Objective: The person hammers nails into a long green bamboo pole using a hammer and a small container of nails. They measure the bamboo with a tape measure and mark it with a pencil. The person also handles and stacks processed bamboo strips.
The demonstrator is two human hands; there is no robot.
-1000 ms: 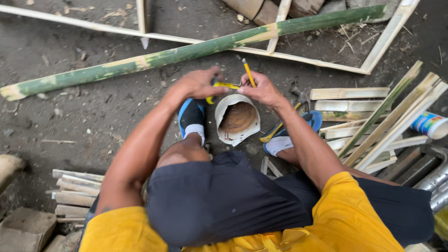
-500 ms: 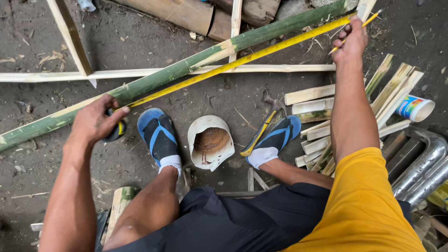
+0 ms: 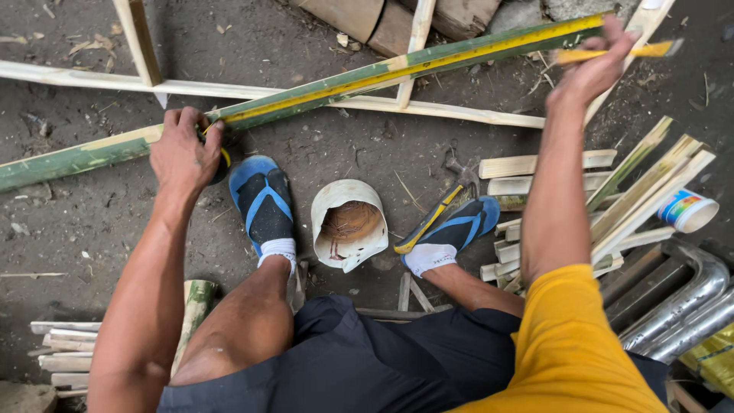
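two hands stretch a yellow tape along a green bamboo pole on the ground.

head view: we see the left hand (image 3: 183, 153) clenched on the tape measure case (image 3: 218, 157), pressing it against the bamboo pole (image 3: 344, 80), which lies slantwise on the dirt ground (image 3: 99, 214) across pale split strips (image 3: 459, 115). the right hand (image 3: 592, 69) pinches the far end of the yellow tape (image 3: 428, 65) together with a yellow pencil (image 3: 627, 51) near the pole's upper end. between the blue sandals (image 3: 264, 199) stands a white bucket (image 3: 348, 223); a hammer (image 3: 440, 210) lies just beside the right foot. we judge the tape could slide off the round pole or sag if either hand eases, spoiling the reading; the pole could also roll on the strips beneath it.
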